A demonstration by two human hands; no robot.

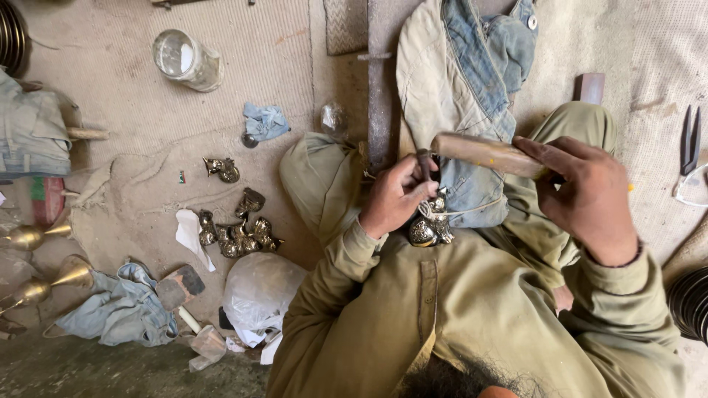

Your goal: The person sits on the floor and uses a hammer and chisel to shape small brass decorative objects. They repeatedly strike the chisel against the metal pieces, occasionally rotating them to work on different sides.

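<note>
My left hand [394, 195] grips a thin dark punch [425, 166] upright, its tip resting on a small shiny metal figure [431, 225] that sits on my lap. A white cord loops around the figure. My right hand [586, 195] is closed around the wooden handle of a hammer [483, 153], which lies level just above and to the right of the punch. Both sleeves are olive cloth. The hammer's head is hidden near the punch top.
A pile of similar metal figures [236, 232] lies on the floor at left, one more [223, 169] above it. A glass jar [186, 59], blue rags [265, 121], a white plastic bag [258, 295], brass goblets [44, 276] and shears [689, 144] lie around. Denim cloth [472, 66] covers a metal bar.
</note>
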